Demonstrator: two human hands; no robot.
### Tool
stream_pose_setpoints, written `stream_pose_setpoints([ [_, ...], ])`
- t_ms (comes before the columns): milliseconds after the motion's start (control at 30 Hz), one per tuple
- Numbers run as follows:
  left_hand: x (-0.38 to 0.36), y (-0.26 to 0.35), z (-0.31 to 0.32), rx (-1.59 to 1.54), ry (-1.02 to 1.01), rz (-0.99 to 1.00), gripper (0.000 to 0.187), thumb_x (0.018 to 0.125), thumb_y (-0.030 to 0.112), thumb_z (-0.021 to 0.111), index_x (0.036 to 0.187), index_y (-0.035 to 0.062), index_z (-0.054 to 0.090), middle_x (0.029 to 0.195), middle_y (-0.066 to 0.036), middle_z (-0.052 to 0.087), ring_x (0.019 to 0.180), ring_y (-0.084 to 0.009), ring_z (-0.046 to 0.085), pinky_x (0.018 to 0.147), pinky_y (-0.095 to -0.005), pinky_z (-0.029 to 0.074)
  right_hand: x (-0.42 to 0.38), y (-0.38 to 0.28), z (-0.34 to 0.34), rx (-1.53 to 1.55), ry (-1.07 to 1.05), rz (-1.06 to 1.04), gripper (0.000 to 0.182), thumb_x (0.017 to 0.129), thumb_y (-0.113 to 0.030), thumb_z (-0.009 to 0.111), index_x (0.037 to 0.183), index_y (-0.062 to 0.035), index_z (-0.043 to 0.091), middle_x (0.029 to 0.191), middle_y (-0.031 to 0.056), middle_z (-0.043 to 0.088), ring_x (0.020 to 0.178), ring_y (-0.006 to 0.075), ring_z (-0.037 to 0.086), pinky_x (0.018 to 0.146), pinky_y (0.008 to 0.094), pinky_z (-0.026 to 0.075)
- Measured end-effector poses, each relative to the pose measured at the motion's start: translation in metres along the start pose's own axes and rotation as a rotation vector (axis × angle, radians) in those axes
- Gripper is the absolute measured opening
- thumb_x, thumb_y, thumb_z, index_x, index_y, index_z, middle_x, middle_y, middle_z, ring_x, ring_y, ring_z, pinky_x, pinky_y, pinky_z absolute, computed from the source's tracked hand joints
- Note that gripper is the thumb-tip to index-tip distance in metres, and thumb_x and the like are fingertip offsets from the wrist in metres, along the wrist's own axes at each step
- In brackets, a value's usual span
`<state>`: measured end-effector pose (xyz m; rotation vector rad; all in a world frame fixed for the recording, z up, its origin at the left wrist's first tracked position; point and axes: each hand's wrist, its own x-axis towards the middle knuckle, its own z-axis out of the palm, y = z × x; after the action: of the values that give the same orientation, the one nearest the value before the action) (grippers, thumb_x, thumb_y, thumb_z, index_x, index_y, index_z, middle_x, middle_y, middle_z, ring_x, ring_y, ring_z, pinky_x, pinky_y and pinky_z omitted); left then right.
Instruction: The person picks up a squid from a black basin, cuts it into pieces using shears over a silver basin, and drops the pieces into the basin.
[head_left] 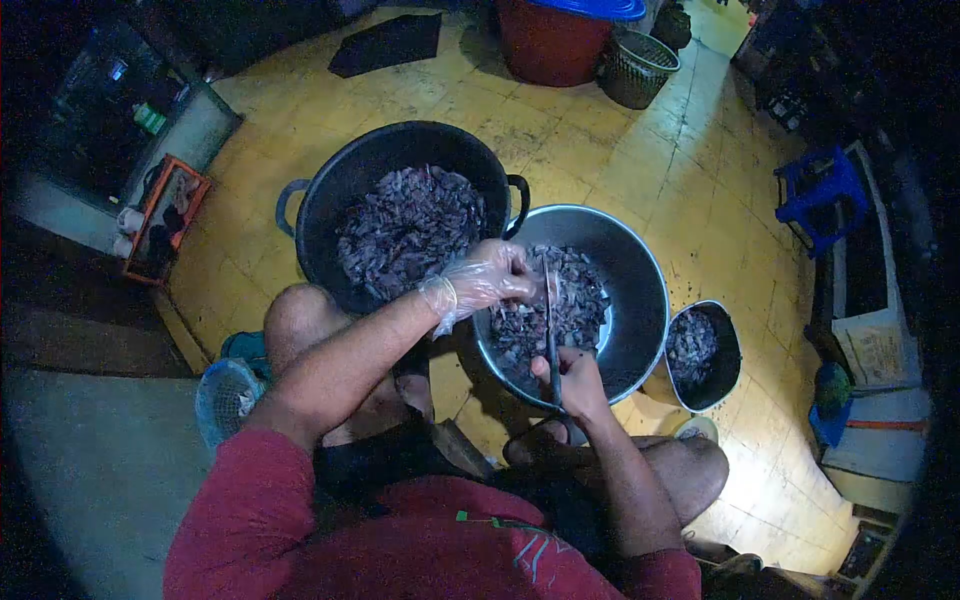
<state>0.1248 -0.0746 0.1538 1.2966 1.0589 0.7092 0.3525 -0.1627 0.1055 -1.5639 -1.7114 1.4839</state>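
Note:
My left hand [485,283], in a clear plastic glove, reaches over the large metal bowl [650,290]. Its fingers are pinched together against a long, narrow knife [551,325]; whatever they hold is too dim to make out. My right hand [578,385], bare, is closed around the knife at the bowl's near rim, blade pointing away from me. Under both hands lies a heap of small greyish-purple chopped pieces [585,290]. To the left, a big black two-handled tub [400,140] holds a larger pile of similar pieces [415,225].
At the right, a smaller container [735,360] holds more pieces. A red tub [555,45] with a blue cover and a woven basket [640,70] stand at the back. A blue stool [825,195] is far right; a light blue basket [225,395] sits by my left knee.

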Motion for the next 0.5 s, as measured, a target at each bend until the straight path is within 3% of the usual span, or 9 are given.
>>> stream_pose_setpoints([
  [33, 0.001, -0.002, 0.000, 0.152, -0.057, 0.037, 0.014, 0.079, 0.008, 0.073, 0.086, 0.0005, 0.064, 0.081, -0.007, 0.066, 0.069, -0.0115, 0.061, 0.063, -0.0265, 0.052, 0.002, 0.008, 0.002, 0.000, -0.001, 0.001, 0.053, 0.077, -0.051, 0.075, 0.069, 0.0000, 0.062, 0.058, -0.0022, 0.054, 0.054, 0.0079, 0.047, 0.048, 0.0287, 0.038],
  [100, 0.001, -0.006, 0.004, 0.131, -0.051, 0.002, 0.014, 0.079, 0.007, 0.073, 0.089, -0.0002, 0.065, 0.082, -0.007, 0.067, 0.071, -0.0122, 0.061, 0.065, -0.0269, 0.052, 0.005, 0.016, 0.004, 0.026, 0.027, -0.006, 0.054, 0.077, -0.052, 0.075, 0.068, -0.0004, 0.062, 0.058, -0.0018, 0.055, 0.052, 0.0073, 0.048, 0.047, 0.0279, 0.038],
  [167, 0.000, -0.002, 0.005, -0.178, -0.016, -0.088, 0.013, 0.080, 0.006, 0.072, 0.089, -0.0006, 0.065, 0.084, -0.007, 0.067, 0.072, -0.0127, 0.062, 0.067, -0.0271, 0.052, 0.004, 0.015, 0.000, -0.007, 0.042, 0.017, 0.055, 0.077, -0.053, 0.075, 0.069, -0.0009, 0.062, 0.059, -0.0013, 0.056, 0.052, 0.0071, 0.048, 0.047, 0.0271, 0.038],
  [233, -0.001, 0.000, 0.007, -0.206, -0.018, -0.068, 0.013, 0.081, 0.006, 0.070, 0.091, -0.0015, 0.065, 0.086, -0.008, 0.068, 0.074, -0.0133, 0.063, 0.069, -0.0269, 0.053, 0.001, 0.000, -0.006, -0.041, 0.058, 0.037, 0.056, 0.077, -0.055, 0.074, 0.069, -0.0013, 0.061, 0.060, -0.0008, 0.056, 0.052, 0.0070, 0.048, 0.047, 0.0263, 0.038],
  [400, -0.002, 0.001, 0.008, -0.378, 0.086, -0.040, 0.017, 0.081, 0.007, 0.071, 0.093, -0.0018, 0.063, 0.088, -0.008, 0.068, 0.076, -0.0132, 0.064, 0.068, -0.0259, 0.053, -0.001, -0.006, -0.005, 0.239, 0.009, 0.032, 0.055, 0.078, -0.054, 0.073, 0.076, -0.0009, 0.062, 0.060, -0.0011, 0.056, 0.053, 0.0078, 0.050, 0.049, 0.0258, 0.040],
  [500, -0.001, 0.005, 0.007, -0.362, 0.175, -0.039, 0.016, 0.081, 0.007, 0.071, 0.092, -0.0002, 0.061, 0.087, -0.008, 0.067, 0.074, -0.0135, 0.064, 0.068, -0.0262, 0.053, 0.000, -0.003, 0.001, 0.160, 0.032, -0.024, 0.052, 0.079, -0.052, 0.072, 0.078, -0.0012, 0.063, 0.062, -0.0011, 0.057, 0.057, 0.0084, 0.051, 0.052, 0.0261, 0.041],
])
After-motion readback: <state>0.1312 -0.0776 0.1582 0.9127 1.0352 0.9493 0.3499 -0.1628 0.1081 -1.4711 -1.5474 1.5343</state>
